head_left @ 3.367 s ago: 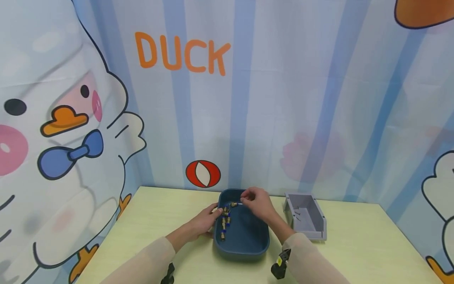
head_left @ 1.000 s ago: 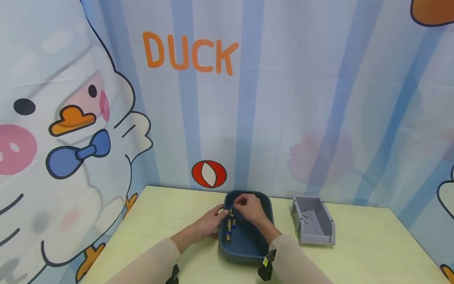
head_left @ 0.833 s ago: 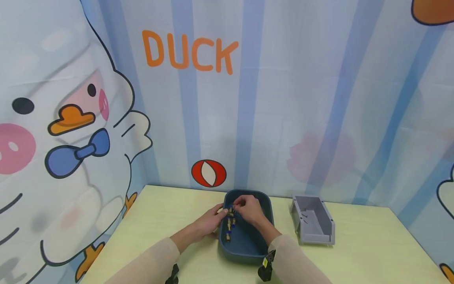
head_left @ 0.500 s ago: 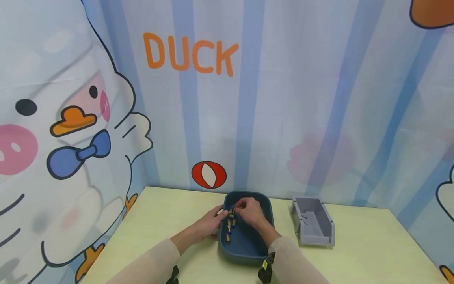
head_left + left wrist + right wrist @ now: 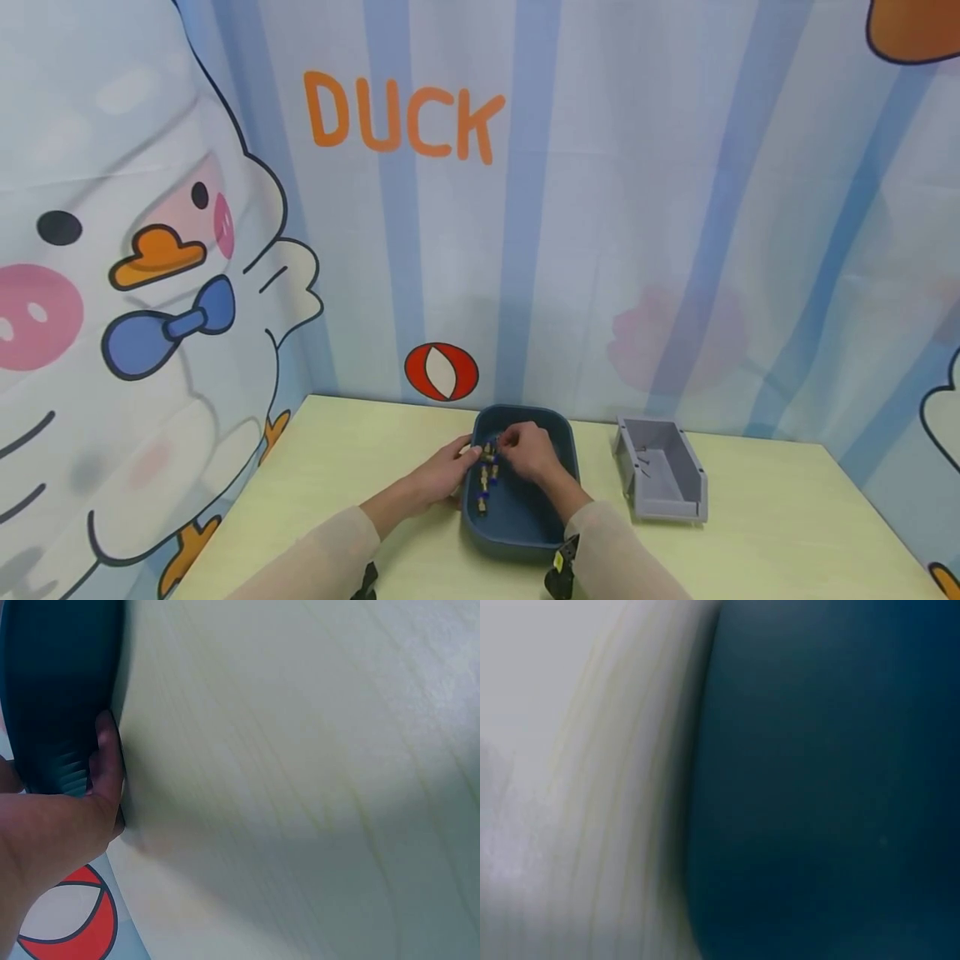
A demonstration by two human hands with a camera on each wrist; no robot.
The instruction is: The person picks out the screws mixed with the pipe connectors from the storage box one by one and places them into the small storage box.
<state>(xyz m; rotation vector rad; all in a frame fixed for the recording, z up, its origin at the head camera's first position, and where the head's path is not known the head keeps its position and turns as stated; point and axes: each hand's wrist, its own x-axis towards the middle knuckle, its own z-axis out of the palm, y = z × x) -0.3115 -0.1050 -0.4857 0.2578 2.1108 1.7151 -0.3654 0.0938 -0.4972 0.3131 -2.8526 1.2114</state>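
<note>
Flanking brass-coloured fittings (image 5: 483, 478) in a blue tub (image 5: 525, 510): two hands (image 5: 438, 475)

One tub (image 5: 517, 518), one grey bin (image 5: 670, 507)

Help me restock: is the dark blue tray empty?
Not empty: brass-colored fittings lie along the left side of the tray.

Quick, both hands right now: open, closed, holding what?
Left hand: holding the blue bin's side wall.
Right hand: fingers curled beside the brass fittings; whether it holds one can't be told.
</note>
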